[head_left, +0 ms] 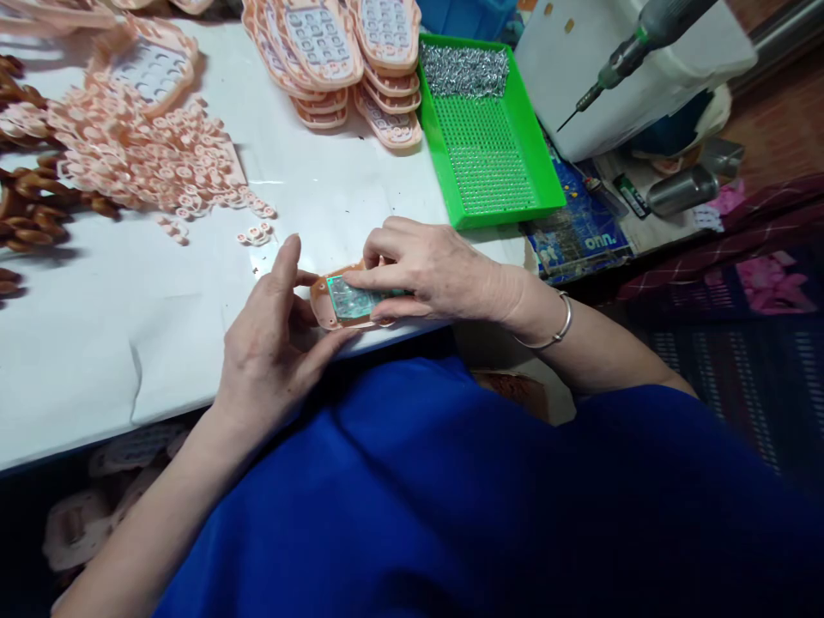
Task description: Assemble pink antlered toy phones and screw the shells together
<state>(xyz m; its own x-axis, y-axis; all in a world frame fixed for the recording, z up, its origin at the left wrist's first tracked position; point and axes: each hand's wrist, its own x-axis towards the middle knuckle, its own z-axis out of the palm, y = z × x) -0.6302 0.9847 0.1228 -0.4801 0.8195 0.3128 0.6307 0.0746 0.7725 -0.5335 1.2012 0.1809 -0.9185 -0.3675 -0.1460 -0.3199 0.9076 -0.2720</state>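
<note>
A peach plastic shell (324, 311) lies near the table's front edge, with a green-edged circuit board (351, 302) set in it. My left hand (263, 339) is around the shell's left end, thumb along the near side and fingers at the far side, index finger raised. Over the right part of the board lies my right hand (428, 273), its index finger on the board's face and its thumb at the near edge. The right end of the shell is mostly hidden under that hand.
A green tray (547, 184) of small screws stands beyond my right hand. Keypad shells (322, 43) are stacked at the back. Small peach parts (160, 163) and brown pieces (32, 202) are heaped at left. An electric screwdriver (627, 56) hangs at upper right.
</note>
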